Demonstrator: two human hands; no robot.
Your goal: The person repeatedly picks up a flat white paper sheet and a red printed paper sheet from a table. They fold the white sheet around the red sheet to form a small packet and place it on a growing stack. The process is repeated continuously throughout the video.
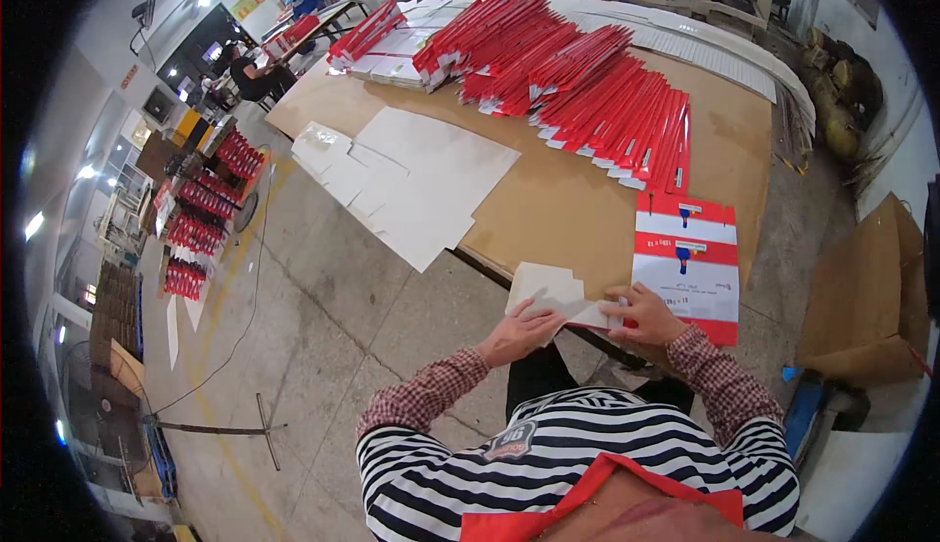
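Note:
A folded cream-white carton blank (544, 288) lies at the near edge of the table in front of me, its plain side up. My left hand (524, 331) grips its near left part, with the fingers on top of the card. On its right end, my right hand (644, 315) holds a folded flap between thumb and fingers. A thin red edge shows under the card between the hands. Just right of my right hand lie flat red and white printed cartons (713, 283), overlapping one another. Farther back, many red folded cartons (617, 101) stand fanned in a long overlapping row.
Flat white carton blanks (421, 165) lie left on the brown tabletop (529, 211), overhanging its edge. More white blanks (676, 52) are stacked behind. At right stands an open cardboard box (867, 297). Stacked red cartons (201, 219) and a seated person (257, 74) are at left.

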